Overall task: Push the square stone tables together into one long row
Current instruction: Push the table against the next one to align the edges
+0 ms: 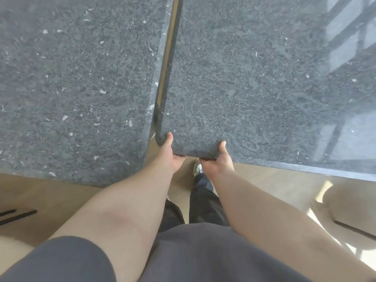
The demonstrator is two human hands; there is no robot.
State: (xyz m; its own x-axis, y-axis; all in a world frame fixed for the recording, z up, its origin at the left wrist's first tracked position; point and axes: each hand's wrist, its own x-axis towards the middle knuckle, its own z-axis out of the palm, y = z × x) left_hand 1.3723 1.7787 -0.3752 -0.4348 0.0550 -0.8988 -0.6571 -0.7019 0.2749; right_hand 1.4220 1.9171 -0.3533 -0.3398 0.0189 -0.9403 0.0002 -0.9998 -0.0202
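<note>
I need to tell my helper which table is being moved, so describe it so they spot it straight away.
Two dark speckled stone tables fill the view, split by a narrow gap. The right table is the one: the left hand and right hand grip its near corner, thumbs on top. Unlike the left table, it shows a bright window reflection.

right table point(254, 78): speckled grey stone, glossy | floor point(274, 184): smooth beige tile

left hand point(169, 153) and right hand point(220, 159) gripping right table point(254, 82), left table point(77, 78) just beside
</note>
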